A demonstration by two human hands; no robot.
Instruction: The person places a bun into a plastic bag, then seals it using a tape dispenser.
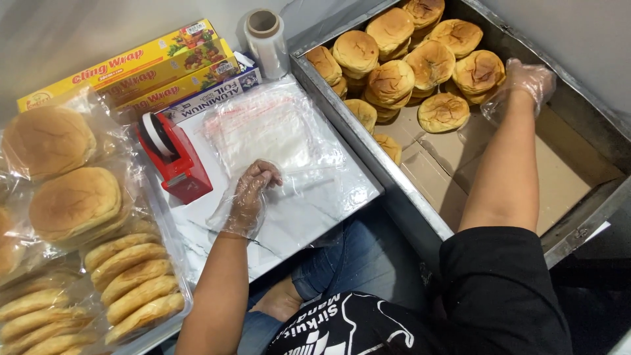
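A good many buns (75,200) already sit bagged at the near left, while plenty lie loose in the metal tray (368,141) at far right. The right hand (522,82) reaches open toward a bun (478,71); the left hand (250,197) pinches a clear bag (276,131) on the table, not yet filled

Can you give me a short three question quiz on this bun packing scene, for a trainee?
1. True or false: both hands wear clear plastic gloves.
2. Which hand reaches into the metal bin of buns? A) left hand B) right hand C) neither
3. What red thing stands on the marble board beside the stack of clear bags?

Key:
1. True: the left hand and the right hand are both gloved.
2. B: the right hand is at the buns, while the left hand rests at a clear bag on the board.
3. A tape dispenser.
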